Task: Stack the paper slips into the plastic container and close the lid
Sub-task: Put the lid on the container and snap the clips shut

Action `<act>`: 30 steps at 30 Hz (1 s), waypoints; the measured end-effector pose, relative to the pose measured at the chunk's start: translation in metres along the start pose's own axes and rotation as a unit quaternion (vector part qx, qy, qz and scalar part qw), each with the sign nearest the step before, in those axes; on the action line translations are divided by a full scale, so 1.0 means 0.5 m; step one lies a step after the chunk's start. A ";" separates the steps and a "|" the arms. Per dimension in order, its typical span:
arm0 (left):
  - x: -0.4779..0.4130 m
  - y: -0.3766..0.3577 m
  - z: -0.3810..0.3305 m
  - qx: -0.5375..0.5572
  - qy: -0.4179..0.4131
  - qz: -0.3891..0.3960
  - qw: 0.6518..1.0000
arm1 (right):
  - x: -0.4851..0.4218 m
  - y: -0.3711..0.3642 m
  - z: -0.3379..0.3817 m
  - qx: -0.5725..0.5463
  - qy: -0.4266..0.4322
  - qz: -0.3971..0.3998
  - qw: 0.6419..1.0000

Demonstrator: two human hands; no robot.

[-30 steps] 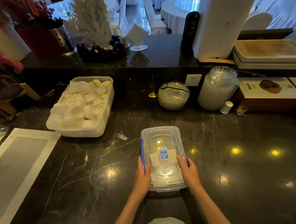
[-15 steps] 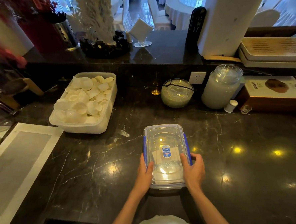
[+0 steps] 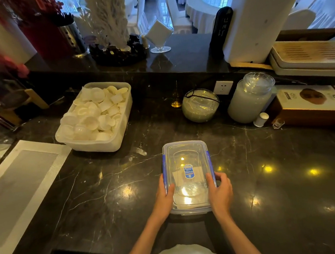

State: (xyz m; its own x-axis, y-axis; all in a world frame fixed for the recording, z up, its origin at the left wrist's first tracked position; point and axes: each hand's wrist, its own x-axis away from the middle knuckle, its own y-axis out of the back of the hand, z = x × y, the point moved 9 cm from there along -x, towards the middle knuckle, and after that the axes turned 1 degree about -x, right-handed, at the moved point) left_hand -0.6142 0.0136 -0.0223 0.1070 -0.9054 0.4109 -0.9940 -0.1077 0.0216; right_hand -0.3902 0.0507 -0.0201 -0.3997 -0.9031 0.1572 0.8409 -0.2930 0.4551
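Note:
A clear plastic container (image 3: 186,153) with blue side latches and a blue label on its lid stands on the dark marble counter, straight in front of me. The lid is on it. Pale paper slips (image 3: 178,178) show through the lid inside. My left hand (image 3: 164,198) presses on the left blue latch, thumb on the lid. My right hand (image 3: 220,194) grips the right blue latch, fingers curled over the container's side.
A white tub (image 3: 116,141) full of small white cups sits at the back left. A grey placemat (image 3: 19,187) lies at the left edge. A glass bowl (image 3: 200,105), a lidded jar (image 3: 249,98), a small white bottle (image 3: 261,119) and a box (image 3: 308,108) line the back.
Both blue side latches have come down flat against the container's sides. My hands have shifted from the lid's near end onto the latches.

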 end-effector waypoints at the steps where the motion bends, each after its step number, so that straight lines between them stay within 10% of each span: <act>1: 0.000 0.001 0.002 0.005 0.010 -0.002 1.000 | -0.002 0.000 0.004 0.006 0.007 0.002 1.000; 17: 0.086 -0.195 0.121 0.347 0.321 0.030 0.881 | -0.110 -0.117 0.143 0.221 0.148 0.140 0.954; 23: 0.097 -0.179 0.120 0.319 0.310 0.092 0.891 | -0.101 -0.114 0.129 0.248 0.188 0.175 0.934; 30: 0.062 0.086 0.089 0.177 0.153 -0.112 0.966 | 0.003 0.026 -0.007 -0.007 0.025 0.125 0.992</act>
State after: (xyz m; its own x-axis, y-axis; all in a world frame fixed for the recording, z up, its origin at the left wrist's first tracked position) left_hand -0.6527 -0.0372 -0.0492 0.2524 -0.6857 0.6827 -0.8704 -0.4692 -0.1495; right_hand -0.3787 0.0445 -0.0171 -0.1598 -0.9621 0.2207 0.9164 -0.0615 0.3955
